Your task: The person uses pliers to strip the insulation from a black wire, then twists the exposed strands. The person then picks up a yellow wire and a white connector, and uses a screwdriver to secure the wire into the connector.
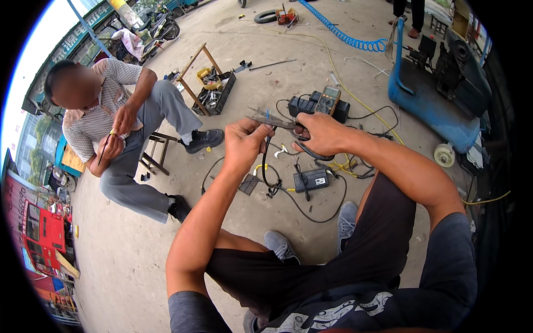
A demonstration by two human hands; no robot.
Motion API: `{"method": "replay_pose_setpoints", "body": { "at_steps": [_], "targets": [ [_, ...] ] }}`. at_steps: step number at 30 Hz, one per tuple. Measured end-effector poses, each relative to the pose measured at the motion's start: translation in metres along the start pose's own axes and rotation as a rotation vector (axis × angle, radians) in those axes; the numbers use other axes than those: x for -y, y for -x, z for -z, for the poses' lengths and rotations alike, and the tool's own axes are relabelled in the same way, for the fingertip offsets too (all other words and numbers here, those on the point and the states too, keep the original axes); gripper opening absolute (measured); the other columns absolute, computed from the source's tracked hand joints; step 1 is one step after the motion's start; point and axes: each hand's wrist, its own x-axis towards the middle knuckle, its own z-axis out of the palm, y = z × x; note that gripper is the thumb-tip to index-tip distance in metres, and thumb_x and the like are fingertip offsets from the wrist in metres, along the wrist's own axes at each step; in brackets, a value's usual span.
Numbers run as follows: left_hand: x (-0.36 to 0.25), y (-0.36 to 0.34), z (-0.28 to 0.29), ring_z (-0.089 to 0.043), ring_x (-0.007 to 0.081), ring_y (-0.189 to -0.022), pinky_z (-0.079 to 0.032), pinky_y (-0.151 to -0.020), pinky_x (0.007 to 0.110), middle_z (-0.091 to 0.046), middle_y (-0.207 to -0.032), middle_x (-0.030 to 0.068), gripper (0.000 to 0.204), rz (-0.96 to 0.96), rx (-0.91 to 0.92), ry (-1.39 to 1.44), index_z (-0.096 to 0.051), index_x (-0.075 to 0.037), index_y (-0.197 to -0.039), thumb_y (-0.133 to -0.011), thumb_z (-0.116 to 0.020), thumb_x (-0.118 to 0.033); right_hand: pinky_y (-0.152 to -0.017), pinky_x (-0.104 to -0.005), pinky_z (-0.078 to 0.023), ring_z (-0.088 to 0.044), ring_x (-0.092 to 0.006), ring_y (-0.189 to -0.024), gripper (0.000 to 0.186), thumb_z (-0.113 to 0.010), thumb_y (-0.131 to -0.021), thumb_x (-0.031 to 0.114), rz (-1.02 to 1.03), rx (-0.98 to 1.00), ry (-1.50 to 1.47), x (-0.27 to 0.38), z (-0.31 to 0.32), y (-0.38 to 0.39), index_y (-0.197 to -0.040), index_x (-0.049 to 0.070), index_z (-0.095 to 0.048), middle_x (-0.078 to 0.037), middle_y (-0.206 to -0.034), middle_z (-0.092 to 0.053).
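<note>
While our left hand point(242, 143) pinches the black cable point(264, 161) hanging beneath its fingertips, our right hand point(322, 133) encloses the handles of scissors point(282, 124), blades parted beside that pinch, the cut seemingly unfinished.

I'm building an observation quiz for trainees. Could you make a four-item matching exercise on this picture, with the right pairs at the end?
1. scissors
2. coiled hose
3. black cable
4. multimeter

A. bright blue
B. beside black boxes
C. held in the right hand
D. hanging from the left hand

Pairs: 1-C, 2-A, 3-D, 4-B
</note>
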Motion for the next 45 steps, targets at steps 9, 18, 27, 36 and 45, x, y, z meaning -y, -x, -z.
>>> {"method": "replay_pose_setpoints", "body": {
  "at_steps": [9,18,27,36,45],
  "targets": [
    [0.003,-0.003,-0.003,-0.048,0.0075,-0.047,-0.034,-0.042,0.022,-0.069,-0.073,0.011,0.014,0.025,0.02,0.044,-0.069,0.007,-0.082,-0.089,-0.068,-0.005,-0.07,-0.043,-0.049,-0.065,-0.0373,-0.079,0.043,-0.073,-0.08,0.035,0.02,0.034,-0.014,-0.004,0.005,0.001,-0.091,-0.004,-0.057,-0.021,-0.082,-0.065],
    [0.01,-0.008,-0.006,-0.046,0.0075,-0.049,-0.033,-0.045,0.023,-0.069,-0.076,0.0104,0.016,0.037,0.034,0.118,-0.062,0.002,-0.082,-0.093,-0.065,-0.01,-0.079,-0.0473,-0.05,-0.065,-0.0419,-0.089,0.034,-0.065,-0.08,0.027,0.003,0.038,0.014,-0.005,0.01,0.002,-0.095,-0.004,-0.061,-0.026,-0.088,-0.067],
    [-0.005,-0.004,-0.013,-0.046,0.0086,-0.049,-0.034,-0.045,0.023,-0.068,-0.08,0.0101,0.015,0.087,0.088,0.168,-0.058,0.002,-0.092,-0.098,-0.057,-0.012,-0.079,-0.0474,-0.05,-0.065,-0.0432,-0.088,0.035,-0.065,-0.081,0.027,0.011,0.026,0.005,-0.004,0.011,0.003,-0.094,-0.005,-0.06,-0.027,-0.088,-0.066],
    [0.001,-0.005,-0.008,-0.044,0.0044,-0.057,-0.033,-0.05,0.021,-0.063,-0.078,0.0005,0.02,-0.019,0.093,0.046,-0.061,0.0,-0.093,-0.093,-0.068,-0.018,-0.075,-0.0467,-0.05,-0.065,-0.0432,-0.086,0.032,-0.066,-0.081,0.024,0.0,-0.027,-0.075,0.0,0.002,0.002,-0.089,-0.007,-0.061,-0.028,-0.087,-0.066],
    [0.006,-0.003,-0.012,-0.048,0.0032,-0.065,-0.038,-0.056,0.021,-0.062,-0.073,-0.0026,0.026,-0.069,-0.025,-0.089,-0.064,-0.001,-0.082,-0.086,-0.079,-0.021,-0.061,-0.0435,-0.046,-0.061,-0.0325,-0.063,0.039,-0.074,-0.073,0.03,-0.054,0.014,-0.286,0.004,-0.014,-0.002,-0.072,-0.007,-0.062,-0.023,-0.067,-0.061]
  ]
}}
